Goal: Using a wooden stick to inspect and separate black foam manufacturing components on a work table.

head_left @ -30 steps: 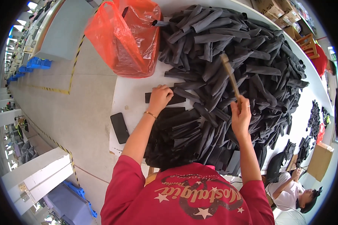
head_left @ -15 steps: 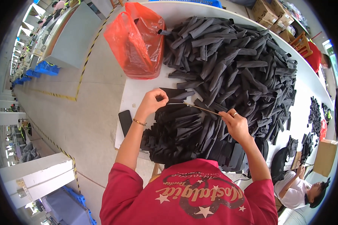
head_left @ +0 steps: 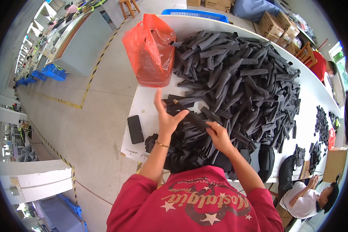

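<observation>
right hand [head_left: 220, 136] gripping lower-right end of dark fabric tube [head_left: 196, 119] over bench [head_left: 149, 100]; long axis slanting up-left toward left hand [head_left: 167, 121], which is gaping wide, holding nothing visible.

The bag [head_left: 164, 73] looks glossy plastic, the strips [head_left: 255, 72] matt cloth.

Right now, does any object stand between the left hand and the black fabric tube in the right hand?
Nothing visible does: the left hand is open close beside the black fabric tube, contact unclear; the right hand grips one end.
</observation>
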Demonstrator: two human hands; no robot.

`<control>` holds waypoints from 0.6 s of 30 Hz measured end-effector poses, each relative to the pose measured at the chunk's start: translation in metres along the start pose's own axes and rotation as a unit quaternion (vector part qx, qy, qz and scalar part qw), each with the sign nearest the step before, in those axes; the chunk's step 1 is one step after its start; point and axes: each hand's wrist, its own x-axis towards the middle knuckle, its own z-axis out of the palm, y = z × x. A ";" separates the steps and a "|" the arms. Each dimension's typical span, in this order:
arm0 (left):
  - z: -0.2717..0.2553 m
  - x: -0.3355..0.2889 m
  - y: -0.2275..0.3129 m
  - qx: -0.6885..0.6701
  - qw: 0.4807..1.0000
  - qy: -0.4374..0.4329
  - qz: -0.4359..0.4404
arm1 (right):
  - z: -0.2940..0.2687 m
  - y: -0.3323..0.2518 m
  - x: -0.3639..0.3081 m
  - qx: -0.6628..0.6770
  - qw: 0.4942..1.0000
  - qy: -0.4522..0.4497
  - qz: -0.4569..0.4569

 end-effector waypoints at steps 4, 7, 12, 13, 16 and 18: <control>0.004 -0.077 -0.055 -0.450 0.772 -0.099 -0.438 | 0.039 -0.012 -0.010 -0.006 1.000 -0.006 0.028; 0.026 -0.085 -0.033 -0.478 0.763 0.021 -0.435 | 0.061 -0.021 -0.014 -0.027 0.997 0.068 0.024; 0.020 -0.072 -0.024 -0.425 0.778 0.055 -0.460 | 0.065 -0.023 -0.040 -0.047 0.994 0.059 0.078; 0.020 -0.067 -0.023 -0.402 0.784 0.077 -0.466 | 0.065 -0.020 -0.048 -0.066 0.993 0.050 0.086; 0.016 -0.056 -0.033 -0.376 0.790 0.080 -0.479 | 0.056 -0.020 -0.074 -0.041 0.994 0.026 0.094; 0.015 -0.052 -0.035 -0.361 0.799 0.074 -0.475 | 0.040 -0.020 -0.085 -0.050 0.993 0.024 0.104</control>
